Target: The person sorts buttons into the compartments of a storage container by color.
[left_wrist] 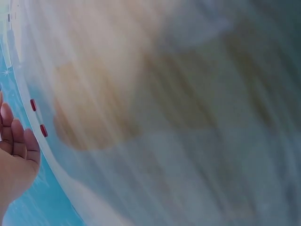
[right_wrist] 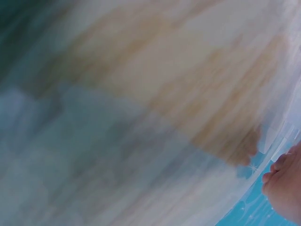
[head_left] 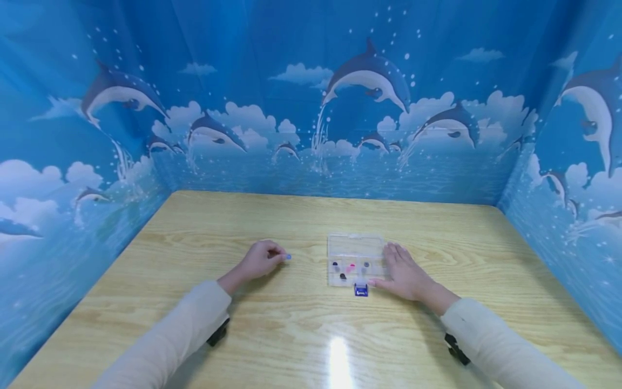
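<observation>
A clear plastic compartment box [head_left: 356, 246] lies on the table with its lid raised or folded back on the far side. Small dark, pink and grey pieces [head_left: 351, 267] sit in its compartments, and a blue latch [head_left: 361, 290] sticks out at its front edge. To the left of the box, my left hand [head_left: 261, 259] pinches a tiny blue piece [head_left: 289, 256] between thumb and fingertips. My right hand [head_left: 405, 274] rests along the box's right side, fingers straight, thumb at the front corner. The left wrist view shows only part of the left hand [left_wrist: 19, 155].
The wood-grain table [head_left: 272, 335] reaches back to a blue dolphin-print curtain [head_left: 272, 81], which also hangs at both sides. A bright light reflection lies on the table's near part. Dark wrist straps show under both sleeves [head_left: 194, 319].
</observation>
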`<action>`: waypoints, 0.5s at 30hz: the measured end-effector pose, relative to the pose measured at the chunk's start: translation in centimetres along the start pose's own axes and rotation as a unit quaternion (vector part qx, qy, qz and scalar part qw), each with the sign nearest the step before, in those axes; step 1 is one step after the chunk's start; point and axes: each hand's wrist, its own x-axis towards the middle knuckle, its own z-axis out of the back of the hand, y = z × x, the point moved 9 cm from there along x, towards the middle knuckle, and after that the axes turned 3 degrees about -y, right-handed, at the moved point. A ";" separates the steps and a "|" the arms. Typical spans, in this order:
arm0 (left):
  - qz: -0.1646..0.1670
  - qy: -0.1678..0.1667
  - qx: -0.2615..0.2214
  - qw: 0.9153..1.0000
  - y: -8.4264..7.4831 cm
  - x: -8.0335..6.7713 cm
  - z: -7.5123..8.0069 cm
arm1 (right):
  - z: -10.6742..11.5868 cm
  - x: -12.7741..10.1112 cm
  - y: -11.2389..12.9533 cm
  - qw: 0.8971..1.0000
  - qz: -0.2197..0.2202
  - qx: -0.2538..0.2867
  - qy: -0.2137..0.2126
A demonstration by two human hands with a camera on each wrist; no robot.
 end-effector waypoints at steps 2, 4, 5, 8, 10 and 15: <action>0.003 0.001 -0.005 1.000 0.0 0.0 -0.2 | -0.1 0.0 -0.1 1.000 -0.001 -0.001 0.001; 0.002 0.000 -0.009 1.000 0.0 0.1 -0.3 | -0.1 0.0 -0.1 1.000 -0.002 -0.001 0.002; 0.002 0.000 -0.011 1.000 0.0 0.1 -0.4 | -0.2 0.0 -0.1 1.000 -0.002 -0.001 0.002; 0.003 -0.001 -0.015 1.000 -0.2 0.1 -0.6 | -0.2 0.0 -0.1 1.000 -0.002 -0.001 0.003; 0.004 -0.002 -0.017 1.000 -0.3 0.2 -0.7 | -0.2 0.0 -0.1 1.000 -0.002 -0.002 0.003; 0.011 -0.002 -0.026 1.000 -0.6 0.4 -1.1 | -0.1 0.0 -0.2 1.000 -0.002 -0.002 0.000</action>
